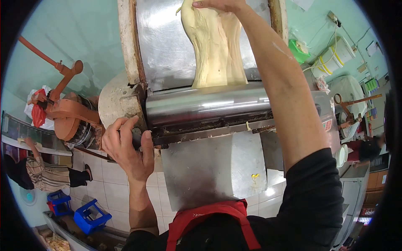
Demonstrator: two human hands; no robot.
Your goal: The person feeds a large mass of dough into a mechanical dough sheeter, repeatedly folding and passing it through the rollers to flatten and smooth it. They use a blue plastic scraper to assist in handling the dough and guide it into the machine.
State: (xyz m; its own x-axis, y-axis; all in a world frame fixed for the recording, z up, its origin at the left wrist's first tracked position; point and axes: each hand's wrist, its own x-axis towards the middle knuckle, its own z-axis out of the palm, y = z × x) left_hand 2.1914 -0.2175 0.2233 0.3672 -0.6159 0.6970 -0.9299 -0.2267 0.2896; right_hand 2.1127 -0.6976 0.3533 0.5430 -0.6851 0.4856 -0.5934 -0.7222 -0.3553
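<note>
A long sheet of pale yellow dough (215, 50) hangs down the sloping metal tray (163, 46) of a dough sheeter and meets its steel roller (209, 104). At the dough's top end lies my right hand (222, 5), one finger stretched over the surface; the upper frame edge cuts off the rest of it. My left hand (127, 148) is closed round a dark knob (136, 138) at the left end of the roller. Below the roller, a flat metal plate (213, 167) carries a small yellow scrap of dough (255, 176).
Left of the sheeter stands an orange-brown machine part (69, 115) with a wheel. Blue plastic stools (92, 215) sit at lower left, near a person in striped clothing (48, 173). White buckets (337, 54) and a green basket (298, 52) are at upper right. Another person (366, 150) stands far right.
</note>
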